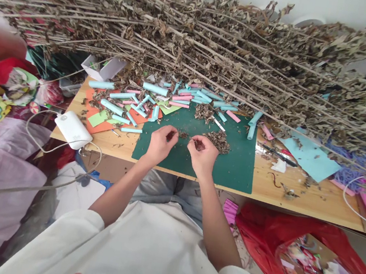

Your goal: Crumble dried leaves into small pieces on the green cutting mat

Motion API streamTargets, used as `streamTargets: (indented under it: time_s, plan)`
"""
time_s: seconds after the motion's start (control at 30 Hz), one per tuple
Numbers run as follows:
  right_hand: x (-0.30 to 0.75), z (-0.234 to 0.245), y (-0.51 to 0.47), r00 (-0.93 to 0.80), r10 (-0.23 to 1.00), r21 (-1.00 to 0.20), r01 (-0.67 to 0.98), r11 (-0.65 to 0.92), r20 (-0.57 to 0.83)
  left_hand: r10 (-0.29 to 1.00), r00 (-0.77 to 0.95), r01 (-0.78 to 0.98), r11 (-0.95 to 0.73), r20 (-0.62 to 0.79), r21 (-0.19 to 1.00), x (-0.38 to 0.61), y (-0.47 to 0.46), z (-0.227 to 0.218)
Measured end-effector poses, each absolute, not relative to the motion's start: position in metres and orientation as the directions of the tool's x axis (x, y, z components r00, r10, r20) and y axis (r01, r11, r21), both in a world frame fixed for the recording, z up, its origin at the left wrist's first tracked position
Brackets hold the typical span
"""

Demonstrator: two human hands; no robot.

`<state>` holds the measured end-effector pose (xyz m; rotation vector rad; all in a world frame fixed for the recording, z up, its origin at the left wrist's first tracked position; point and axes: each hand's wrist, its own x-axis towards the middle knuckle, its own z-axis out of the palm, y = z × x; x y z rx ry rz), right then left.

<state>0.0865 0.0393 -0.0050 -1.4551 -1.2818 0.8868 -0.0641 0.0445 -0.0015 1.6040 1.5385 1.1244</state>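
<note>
Over the dark green cutting mat (pixel 236 173), my left hand (pixel 160 146) is closed, thumb and fingers curled together; what they pinch, if anything, is too small to make out. My right hand (pixel 203 155) faces it a short way off, fingers curled round brown bits of dried leaf. Between the two hands, a small scatter of leaf crumbs (pixel 183 134) lies on the mat. A heap of crumbled dried leaves (pixel 220 141) sits just beyond my right hand, and a second leaf heap (pixel 204 111) lies farther back, near a thin white roll (pixel 219 124).
Rolled blue paper tubes (pixel 155 89) and pink tubes (pixel 182 97) crowd the table's back. Long dried plant stalks (pixel 184 40) span behind them. A white power bank (pixel 73 130) with its cable is at left. At right are blue paper (pixel 312 155), a pen (pixel 279 155) and a red bag (pixel 259 228).
</note>
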Motion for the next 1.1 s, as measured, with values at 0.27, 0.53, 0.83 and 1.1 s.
streamTargets:
  time_s: [0.27,0.53,0.83,1.1]
  plan:
    - [0.082,-0.001,0.043,0.033,0.994,-0.978,0.180,0.101,0.109,0.991,0.005,-0.027,0.132,-0.131,0.991,-0.062,0.049,-0.007]
    - [0.080,0.001,0.042,0.022,0.982,-0.922,0.347,0.170,0.189,0.998,0.043,0.199,0.043,-0.052,0.979,-0.063,0.045,0.000]
    - [0.072,-0.007,0.046,0.116,0.993,-0.992,0.125,-0.035,-0.021,0.997,-0.011,0.394,-0.069,0.080,0.916,-0.055,0.041,0.004]
    - [0.074,-0.013,0.047,0.209,0.973,-0.995,-0.014,-0.097,-0.098,0.991,-0.095,0.444,-0.045,0.097,0.895,-0.066,0.049,0.002]
